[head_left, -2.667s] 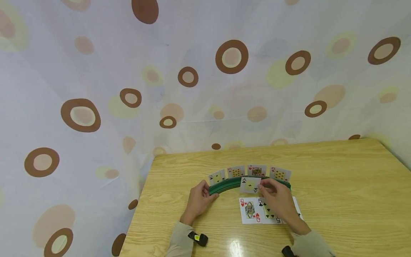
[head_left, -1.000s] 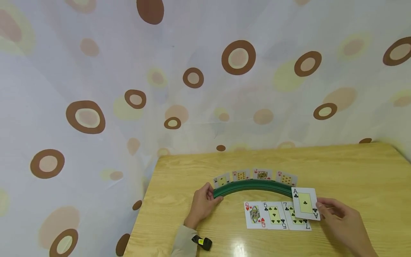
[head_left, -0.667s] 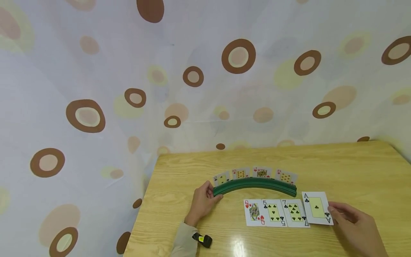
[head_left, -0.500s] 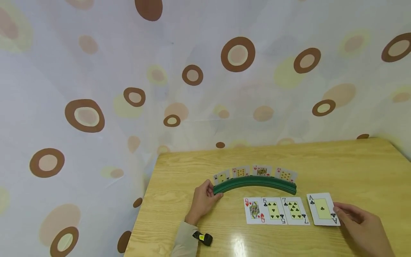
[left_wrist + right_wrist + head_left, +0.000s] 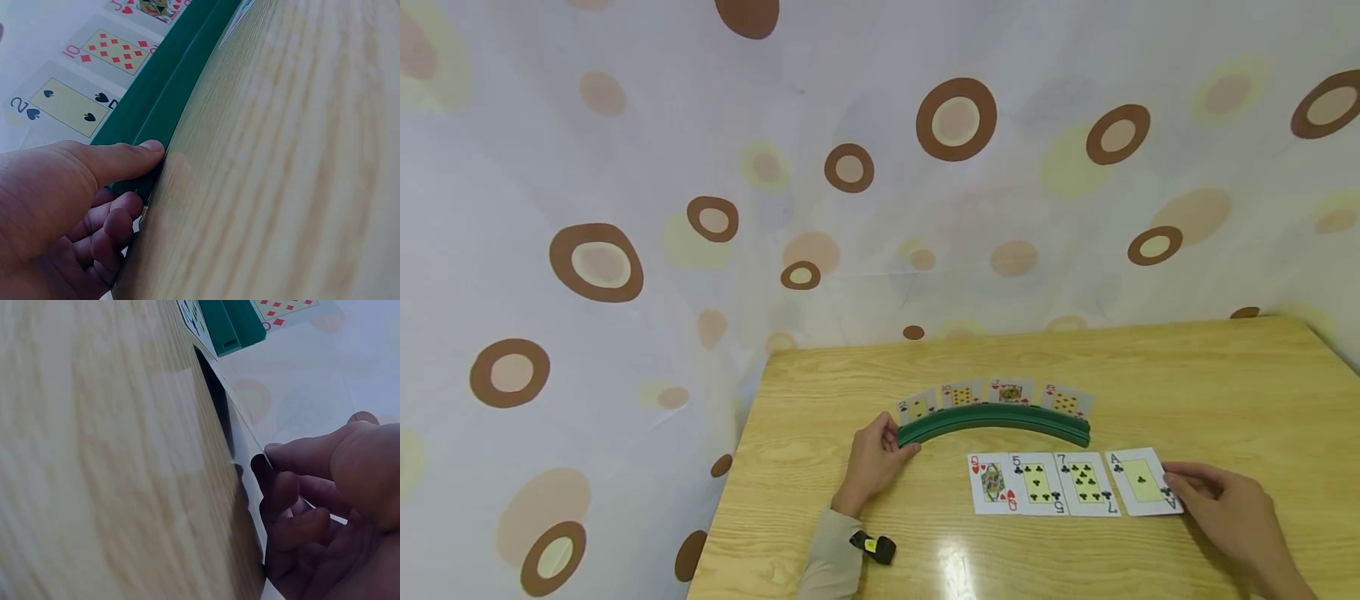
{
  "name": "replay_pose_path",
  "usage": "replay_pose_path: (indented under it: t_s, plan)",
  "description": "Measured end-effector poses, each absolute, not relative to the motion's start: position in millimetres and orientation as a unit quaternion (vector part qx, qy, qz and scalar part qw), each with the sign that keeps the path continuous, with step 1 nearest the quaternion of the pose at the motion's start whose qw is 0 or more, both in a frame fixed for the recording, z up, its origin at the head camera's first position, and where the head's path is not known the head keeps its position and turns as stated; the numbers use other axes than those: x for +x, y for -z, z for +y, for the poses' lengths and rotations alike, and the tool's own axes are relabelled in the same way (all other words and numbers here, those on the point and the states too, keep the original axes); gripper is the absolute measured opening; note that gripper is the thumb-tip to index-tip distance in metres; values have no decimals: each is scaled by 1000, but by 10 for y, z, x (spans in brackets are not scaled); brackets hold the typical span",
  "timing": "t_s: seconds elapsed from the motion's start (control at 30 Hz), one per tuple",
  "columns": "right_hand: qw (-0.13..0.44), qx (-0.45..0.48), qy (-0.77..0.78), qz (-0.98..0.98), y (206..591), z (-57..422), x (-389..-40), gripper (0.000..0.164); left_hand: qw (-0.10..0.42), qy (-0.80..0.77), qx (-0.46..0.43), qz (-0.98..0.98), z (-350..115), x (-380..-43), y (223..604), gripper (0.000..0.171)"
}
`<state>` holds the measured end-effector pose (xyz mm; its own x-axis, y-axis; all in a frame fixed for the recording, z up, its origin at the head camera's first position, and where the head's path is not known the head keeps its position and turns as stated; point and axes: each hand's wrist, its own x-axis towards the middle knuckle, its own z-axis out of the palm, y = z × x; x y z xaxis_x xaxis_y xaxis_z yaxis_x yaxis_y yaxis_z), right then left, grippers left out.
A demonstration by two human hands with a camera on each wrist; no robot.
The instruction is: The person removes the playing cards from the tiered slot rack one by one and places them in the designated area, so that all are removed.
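Observation:
My left hand (image 5: pixel 874 460) grips the left end of a curved green card holder (image 5: pixel 992 416), thumb on its front face in the left wrist view. Upright in the holder stand several playing cards, among them a two of spades (image 5: pixel 69 107), a ten of diamonds (image 5: pixel 116 52) and a jack of hearts (image 5: pixel 1010 392). At the right, my right hand (image 5: pixel 1236 515) pinches the ace of clubs (image 5: pixel 1138 481) by its right edge. That edge is raised, with a dark shadow under it in the right wrist view. The ace lies face up just right of the seven of clubs (image 5: pixel 1087 483).
A queen of hearts (image 5: pixel 991 482) and a five of clubs (image 5: pixel 1037 483) lie face up in a row with the seven, in front of the holder. The wooden table (image 5: pixel 1210 375) ends at a spotted curtain (image 5: pixel 880 217) behind.
The right hand has carried the ace of clubs from in front of the holder rightward, then down and slightly back left beside the seven. The left hand has kept its grip on the holder.

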<state>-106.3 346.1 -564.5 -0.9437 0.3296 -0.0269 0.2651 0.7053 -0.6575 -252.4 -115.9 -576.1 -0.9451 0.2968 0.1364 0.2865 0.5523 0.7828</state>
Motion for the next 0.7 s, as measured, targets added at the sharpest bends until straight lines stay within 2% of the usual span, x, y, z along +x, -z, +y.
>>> replay_pose_path:
  t_s: [0.43,0.7]
  plan:
    - [22,-159,-360,-919,5577,3413,-1074,45,8,-441,167,882,-1172,-2506,5738,31]
    - [40,-143,-347,-926,5617,3417,-1071,35,8,-445,170,879,-1172,-2499,5734,31]
